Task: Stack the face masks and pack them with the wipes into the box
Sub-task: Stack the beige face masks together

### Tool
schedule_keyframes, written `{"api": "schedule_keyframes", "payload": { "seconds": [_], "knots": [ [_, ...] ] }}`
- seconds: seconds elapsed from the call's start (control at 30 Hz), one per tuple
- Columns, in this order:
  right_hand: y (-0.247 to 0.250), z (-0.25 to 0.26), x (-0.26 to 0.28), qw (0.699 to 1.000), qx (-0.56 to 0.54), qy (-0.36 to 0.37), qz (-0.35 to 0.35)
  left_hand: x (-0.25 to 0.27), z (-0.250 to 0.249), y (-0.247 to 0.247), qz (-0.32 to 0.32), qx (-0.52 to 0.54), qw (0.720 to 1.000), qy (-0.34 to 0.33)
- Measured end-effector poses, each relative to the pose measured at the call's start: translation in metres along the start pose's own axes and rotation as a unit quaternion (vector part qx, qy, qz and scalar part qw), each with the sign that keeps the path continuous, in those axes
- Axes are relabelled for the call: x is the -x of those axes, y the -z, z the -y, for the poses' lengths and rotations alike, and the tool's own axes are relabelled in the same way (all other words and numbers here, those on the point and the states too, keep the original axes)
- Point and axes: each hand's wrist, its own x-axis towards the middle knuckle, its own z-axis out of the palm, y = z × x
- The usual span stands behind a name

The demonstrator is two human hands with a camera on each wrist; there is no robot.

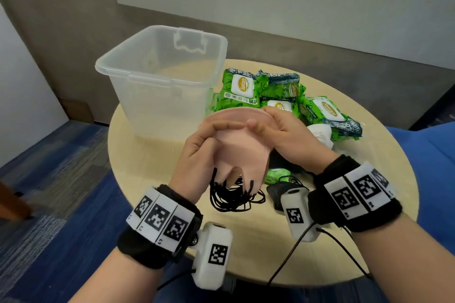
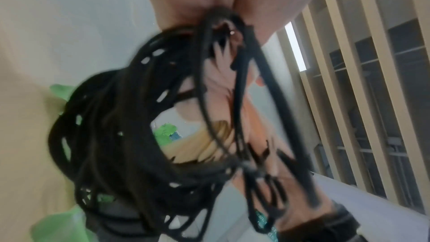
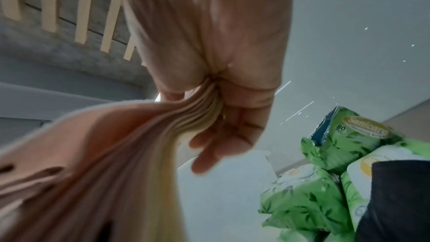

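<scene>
Masks (image 1: pixel 240 145) gripped by both hands.
Left hand (image 1: pixel 197 155) and right hand (image 1: pixel 283 133) pinched the stack's opposite edges; loops (image 1: pixel 234 194) hung below.

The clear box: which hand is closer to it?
Left. The left hand holds the pink masks just in front of the box. The right hand grips the same stack farther out, by the wipes.
</scene>
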Motion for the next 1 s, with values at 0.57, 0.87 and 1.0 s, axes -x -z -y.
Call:
{"api": "schedule_keyframes", "payload": {
  "seconds": [0.57, 0.87, 1.0],
  "knots": [
    [-0.002, 0.008, 0.001, 0.992, -0.002, 0.117, -0.035, -0.002, -0.001, 0.001, 0.005, -0.1, 0.995, -0.009],
    [-0.003, 0.009, 0.008, 0.961, 0.003, 0.232, -0.149, -0.001, 0.004, 0.004, 0.037, -0.107, 0.992, -0.062],
    [-0.004, 0.016, 0.009, 0.949, 0.04, 0.269, -0.158, -0.001, 0.002, 0.004, 0.062, -0.11, 0.989, -0.072]
  ]
}}
